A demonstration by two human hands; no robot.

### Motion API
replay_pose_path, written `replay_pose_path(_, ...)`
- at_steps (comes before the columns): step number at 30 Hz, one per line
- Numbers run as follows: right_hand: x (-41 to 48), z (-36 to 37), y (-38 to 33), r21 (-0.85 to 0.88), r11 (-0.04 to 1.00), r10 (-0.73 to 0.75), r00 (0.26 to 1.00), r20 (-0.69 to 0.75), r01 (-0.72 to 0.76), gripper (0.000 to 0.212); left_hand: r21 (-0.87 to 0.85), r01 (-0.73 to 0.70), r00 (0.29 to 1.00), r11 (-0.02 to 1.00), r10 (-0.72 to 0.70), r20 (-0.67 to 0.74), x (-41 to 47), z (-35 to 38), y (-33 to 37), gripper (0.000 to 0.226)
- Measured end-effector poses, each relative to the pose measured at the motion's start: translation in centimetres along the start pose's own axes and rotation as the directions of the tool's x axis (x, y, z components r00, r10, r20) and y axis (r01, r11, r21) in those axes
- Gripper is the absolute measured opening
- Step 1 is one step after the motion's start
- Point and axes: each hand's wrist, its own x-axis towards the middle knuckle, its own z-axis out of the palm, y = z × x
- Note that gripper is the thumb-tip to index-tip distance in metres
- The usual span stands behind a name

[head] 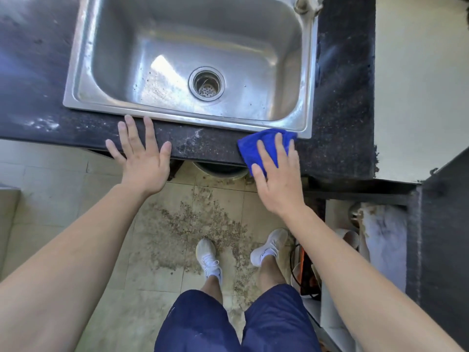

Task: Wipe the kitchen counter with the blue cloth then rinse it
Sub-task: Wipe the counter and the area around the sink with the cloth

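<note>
A folded blue cloth point(256, 146) lies on the dark speckled kitchen counter point(210, 146), on the narrow front strip just below the sink's near right corner. My right hand point(278, 177) presses flat on the cloth, fingers spread over it; the cloth's near part is hidden under the palm. My left hand point(140, 154) rests flat and empty on the counter's front edge, fingers apart, to the left of the cloth. White smears mark the counter between the hands and at the left.
A stainless steel sink point(308, 102) with a drain strainer point(206, 83) fills the counter's middle. The faucet base point(305, 3) sits at its far right corner. Below are a stained tile floor point(182, 224), my white shoes and a low shelf with items at the right.
</note>
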Motion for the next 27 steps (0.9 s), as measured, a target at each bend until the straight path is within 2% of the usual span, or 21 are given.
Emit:
replay_pose_path(2, 0.9, 0.7, -3.0, -0.032, 0.996, -0.087, 0.995, 0.045, 0.088, 0.059, 0.002, 0.001, 1.000, 1.000, -0.001, 0.012, 0.0, 0.1, -0.2, 0.069)
replay_pose_path(4, 1.6, 0.8, -4.5, -0.062, 0.992, -0.109, 0.991, 0.073, 0.114, 0.059, -0.004, 0.005, 1.000, 1.000, -0.005, 0.011, 0.0, 0.0, -0.2, 0.069)
replay_pose_path(8, 1.4, -0.6, -3.0, -0.161, 0.966, -0.171, 0.965, 0.198, 0.204, 0.061, -0.037, -0.012, 1.000, 0.999, 0.012, 0.008, 0.0, -0.3, 0.0, 0.071)
replay_pose_path(13, 0.9, -1.5, -2.7, -0.246, 0.925, -0.240, 0.946, 0.216, 0.291, 0.071, 0.044, -0.087, 0.993, 0.995, 0.090, -0.074, -0.8, -0.7, -2.7, 0.075)
replay_pose_path(16, 2.0, -1.6, -6.2, -0.255, 0.901, -0.290, 0.925, 0.247, 0.351, 0.067, 0.039, -0.028, 0.978, 0.999, 0.036, -0.205, -1.1, -2.2, -7.4, 0.076)
replay_pose_path(19, 4.5, -0.3, -12.8, -0.230, 0.855, -0.405, 0.874, 0.268, 0.466, 0.060, 0.027, 0.051, 0.966, 0.998, -0.042, -0.256, -0.8, -4.0, -12.9, 0.080)
replay_pose_path(23, 7.8, 2.7, -22.3, -0.209, 0.789, -0.520, 0.809, 0.274, 0.578, 0.061, 0.040, 0.222, 0.957, 0.974, -0.209, -0.201, -0.6, -6.3, -19.0, 0.091)
replay_pose_path(27, 8.9, 3.5, -26.2, -0.184, 0.785, -0.543, 0.800, 0.256, 0.592, 0.060, 0.050, 0.290, 0.954, 0.956, -0.285, -0.093, 0.2, -7.4, -20.7, 0.104)
